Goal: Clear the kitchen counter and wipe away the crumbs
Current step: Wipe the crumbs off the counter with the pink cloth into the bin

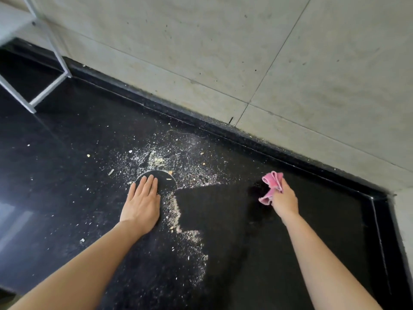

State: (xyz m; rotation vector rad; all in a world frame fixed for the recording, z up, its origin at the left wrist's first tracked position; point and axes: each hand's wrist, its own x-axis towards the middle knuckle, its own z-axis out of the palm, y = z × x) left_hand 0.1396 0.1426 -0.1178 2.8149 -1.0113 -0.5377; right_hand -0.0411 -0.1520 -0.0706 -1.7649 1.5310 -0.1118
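Pale crumbs [161, 161] lie scattered over the middle of the black counter [67, 153], with a thicker line of crumbs [176, 211] running toward me. Right of that line the counter [223, 220] is a dark strip without crumbs. My left hand [142, 203] rests flat, fingers together, palm down on the counter, its fingertips at a round crumb-free patch [165, 182]. My right hand [285, 202] hovers above the clean strip and grips a bunched pink cloth [272, 183], which sticks out above and to the left of the fist.
A grey tiled wall [245, 52] runs along the back, above a raised black ledge [201, 121]. The ledge turns a corner at the far right [377, 209]. A white metal rack frame [58, 70] stands on the counter at the far left.
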